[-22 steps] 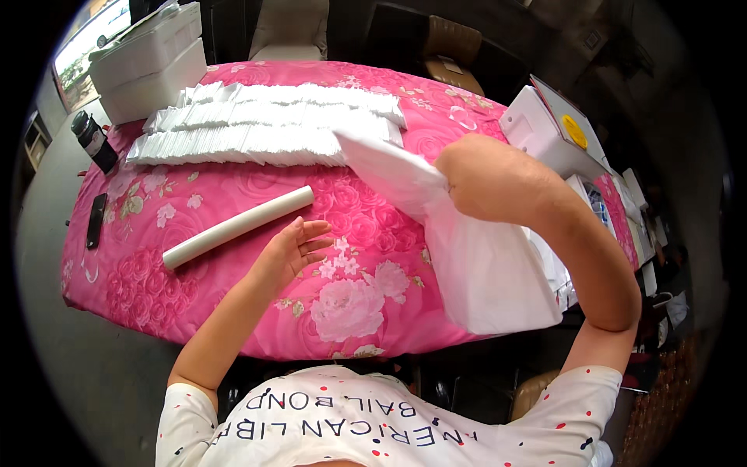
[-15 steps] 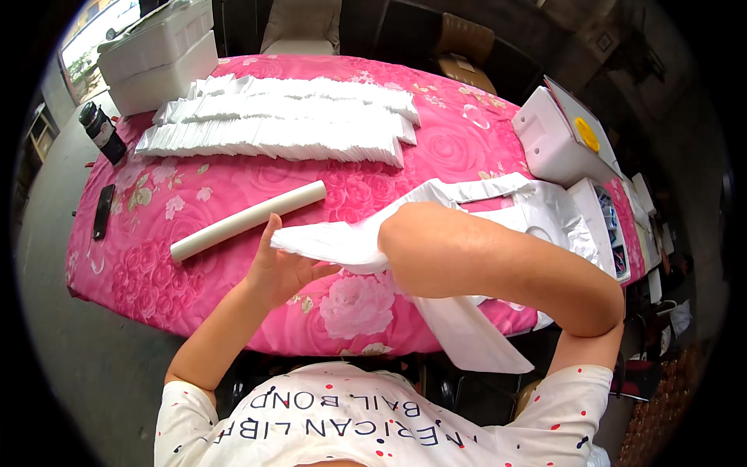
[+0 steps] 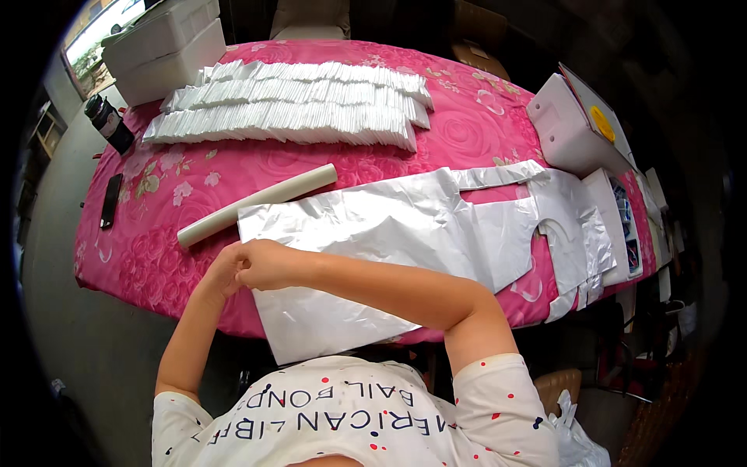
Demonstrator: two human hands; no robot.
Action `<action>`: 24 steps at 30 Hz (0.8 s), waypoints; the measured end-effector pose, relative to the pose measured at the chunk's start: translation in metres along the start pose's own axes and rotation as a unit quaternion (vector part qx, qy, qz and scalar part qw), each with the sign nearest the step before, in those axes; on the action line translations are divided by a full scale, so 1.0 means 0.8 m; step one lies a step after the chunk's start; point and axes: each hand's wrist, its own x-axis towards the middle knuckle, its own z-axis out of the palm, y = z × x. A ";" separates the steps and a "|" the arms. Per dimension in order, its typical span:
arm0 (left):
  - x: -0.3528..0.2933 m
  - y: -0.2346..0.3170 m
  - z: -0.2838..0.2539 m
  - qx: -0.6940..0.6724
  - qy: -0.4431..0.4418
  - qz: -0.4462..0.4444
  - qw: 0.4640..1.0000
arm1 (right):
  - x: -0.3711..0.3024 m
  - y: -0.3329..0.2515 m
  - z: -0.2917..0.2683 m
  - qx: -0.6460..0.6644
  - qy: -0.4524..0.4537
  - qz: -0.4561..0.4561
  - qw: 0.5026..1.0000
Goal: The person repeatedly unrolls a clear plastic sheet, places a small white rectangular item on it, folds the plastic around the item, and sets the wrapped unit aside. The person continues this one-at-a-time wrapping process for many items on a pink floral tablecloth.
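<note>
Hands are brought together at the near left corner of a white plastic bag [image 3: 405,226], which is spread flat across the pink floral tablecloth [image 3: 482,132]; left hand [image 3: 222,272] and right hand [image 3: 268,265] are pinched on its edge, just below a white roll [image 3: 257,204].

pink floral tablecloth [image 3: 467,132] on a table, grey floor [image 3: 85,342], window [image 3: 97,35] upper left

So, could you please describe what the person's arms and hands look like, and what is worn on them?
Both forearms are bare. The left hand and right hand wear no gloves; no rings or watch can be seen. Short white sleeves with small red and dark dots end above the elbows.
</note>
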 end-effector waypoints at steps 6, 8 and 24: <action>-0.001 -0.010 0.041 -0.057 0.162 0.056 0.984 | -0.083 0.100 -0.067 0.010 0.134 0.031 0.990; 0.008 -0.011 0.041 -0.016 0.184 0.057 0.981 | -0.151 0.165 -0.115 -0.056 0.296 0.066 0.951; 0.077 0.064 -0.086 0.261 0.292 0.035 0.919 | -0.314 0.286 -0.247 -0.425 0.420 0.249 0.762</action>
